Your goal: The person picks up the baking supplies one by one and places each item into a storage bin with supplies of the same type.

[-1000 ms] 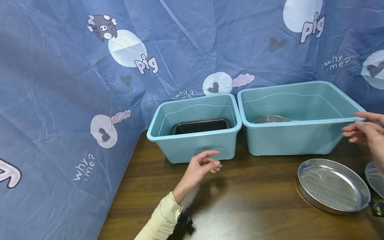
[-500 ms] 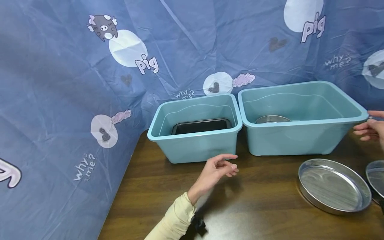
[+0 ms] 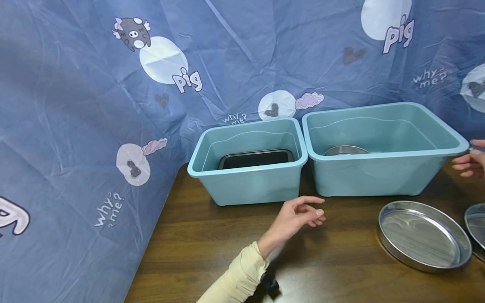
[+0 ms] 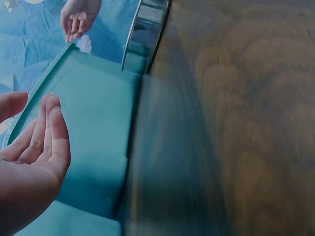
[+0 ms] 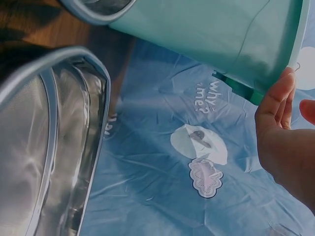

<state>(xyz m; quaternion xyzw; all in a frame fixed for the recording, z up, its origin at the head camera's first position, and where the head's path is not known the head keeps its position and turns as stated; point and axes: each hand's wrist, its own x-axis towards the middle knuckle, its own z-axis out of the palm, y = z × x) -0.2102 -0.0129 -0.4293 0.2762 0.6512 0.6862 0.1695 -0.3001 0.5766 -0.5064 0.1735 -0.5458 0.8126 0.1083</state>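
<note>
Two light-blue plastic bins stand side by side. My left hand (image 3: pixel 291 221) hovers over the table, fingers loosely bent and holding nothing, just in front of the gap between the left bin (image 3: pixel 250 185) and the right bin (image 3: pixel 375 176). At the right edge of the head view, my right hand (image 3: pixel 473 162) is by the right bin's front corner. In the right wrist view its fingertips (image 5: pixel 285 76) are right at that bin's rim. A round metal sieve (image 3: pixel 420 237) lies on the table before the right bin.
A black rectangular pan (image 3: pixel 255 159) lies in the left bin, and a round metal rim (image 3: pixel 346 150) shows inside the right one. Another round mesh sieve (image 3: pixel 477 225) is cut off at the right edge. A blue printed cloth (image 3: pixel 227 63) hangs behind the wooden table (image 3: pixel 197 244).
My left hand has moved right along the front of the bins. My right hand has shifted slightly right, from over the right bin's corner to just beside it.
</note>
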